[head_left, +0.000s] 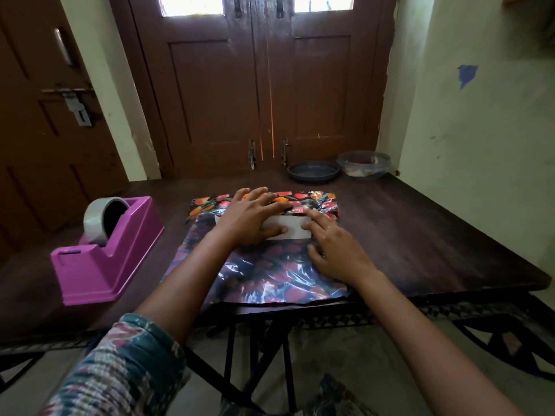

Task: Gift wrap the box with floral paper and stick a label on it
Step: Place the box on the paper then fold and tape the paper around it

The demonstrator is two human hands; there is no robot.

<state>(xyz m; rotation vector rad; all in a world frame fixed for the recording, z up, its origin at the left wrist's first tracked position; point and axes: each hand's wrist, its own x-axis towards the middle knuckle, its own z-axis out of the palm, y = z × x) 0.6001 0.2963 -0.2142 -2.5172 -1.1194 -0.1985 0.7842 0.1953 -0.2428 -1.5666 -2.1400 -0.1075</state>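
Note:
A flat box wrapped in glossy dark floral paper point(270, 271) lies in the middle of the dark wooden table point(435, 235). A white rectangular label point(292, 228) sits on the top of the wrapped box, towards its far side. My left hand point(250, 219) lies flat over the label's left part with fingers spread and straight. My right hand point(333, 247) presses the label's right end with straight fingertips. Much of the label is hidden under my left hand.
A purple tape dispenser point(102, 256) with a grey tape roll point(100, 220) stands on the table's left side. A dark round lid point(313, 171) and a clear plastic bowl point(365, 165) sit at the far edge, before brown double doors.

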